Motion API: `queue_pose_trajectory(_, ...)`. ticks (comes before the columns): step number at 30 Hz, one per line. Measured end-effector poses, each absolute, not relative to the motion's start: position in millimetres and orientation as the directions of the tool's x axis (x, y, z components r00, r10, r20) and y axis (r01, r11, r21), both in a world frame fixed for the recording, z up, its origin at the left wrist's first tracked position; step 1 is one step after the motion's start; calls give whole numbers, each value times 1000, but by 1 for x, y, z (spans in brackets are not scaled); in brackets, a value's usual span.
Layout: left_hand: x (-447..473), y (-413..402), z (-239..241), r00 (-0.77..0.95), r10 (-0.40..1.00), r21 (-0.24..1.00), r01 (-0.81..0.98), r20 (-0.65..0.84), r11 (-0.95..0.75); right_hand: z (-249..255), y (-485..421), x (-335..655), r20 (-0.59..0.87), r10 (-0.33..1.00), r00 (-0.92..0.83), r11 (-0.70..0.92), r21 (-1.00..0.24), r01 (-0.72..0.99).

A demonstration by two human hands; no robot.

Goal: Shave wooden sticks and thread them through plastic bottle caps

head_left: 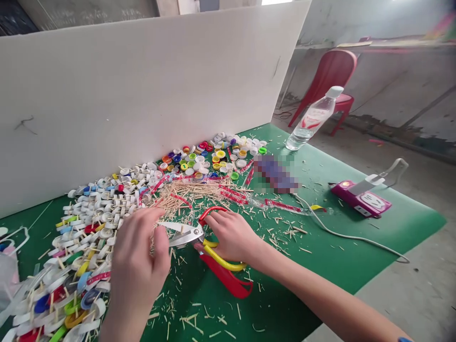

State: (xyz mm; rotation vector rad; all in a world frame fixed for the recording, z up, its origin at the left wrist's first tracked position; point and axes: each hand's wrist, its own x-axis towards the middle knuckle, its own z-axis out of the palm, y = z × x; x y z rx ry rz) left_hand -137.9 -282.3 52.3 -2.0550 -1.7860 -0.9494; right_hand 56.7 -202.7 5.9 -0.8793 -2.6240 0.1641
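My right hand (228,237) grips the red and yellow handles of a pair of scissors (195,232). Their silver blades point left and stand apart, with a short piece of wooden stick (183,229) showing between them. Close to the blade tips is my left hand (140,256), its fingers curled and slightly blurred. What it holds, if anything, is hidden. Beneath the scissors lies a red-handled object (228,280), partly covered. Just behind both hands spreads a heap of thin wooden sticks (188,192).
Bottle caps with sticks in them (96,213) cover the left side. Loose coloured caps (199,161) lie by the white board (142,95). On the green table (320,251) are a blurred-out dark object (276,175), a cable, a purple power strip (361,199) and a water bottle (313,118).
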Motion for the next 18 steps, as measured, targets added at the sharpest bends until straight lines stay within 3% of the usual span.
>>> queue_pose_trajectory(4, -136, -270, 46, 104, 882, 27, 991, 459, -131, 2, -198, 59, 282, 597, -751, 802, -170, 573)
queue_pose_trajectory(11, -126, -253, 21, 242, 851, -127, 970, 467, -206, 2, -196, 61, 219, 629, -746, 777, -132, 616)
queue_pose_trajectory(18, -126, -248, 12, 294, 791, -141, 955, 537, -259, -3, -196, 60, 153, 628, -763, 778, -139, 613)
